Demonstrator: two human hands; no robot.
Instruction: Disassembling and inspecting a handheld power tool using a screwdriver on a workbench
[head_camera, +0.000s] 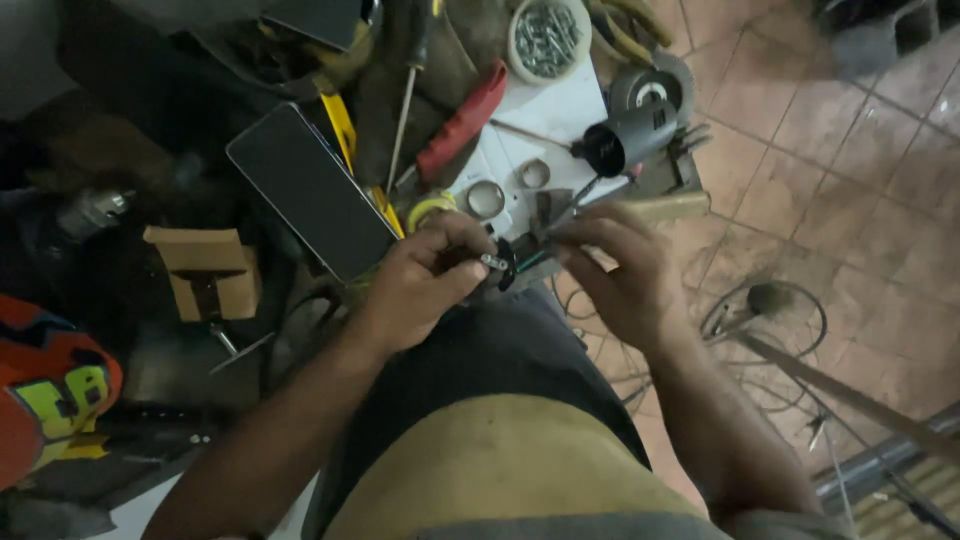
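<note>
A small bolt (492, 262) with a black disc (508, 264) is pinched in the closed left hand (425, 280), over the lap beside the bench (560, 110). A thin tool (572, 218) is gripped by the right hand (620, 265).

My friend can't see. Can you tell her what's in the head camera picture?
Two bare hands meet over a cluttered work table: the left hand pinches a small black part with a metal screw, and the right hand holds a thin tool against it. Around them lie a dark phone, a red-handled tool, metal rings and a tub of screws.
</note>
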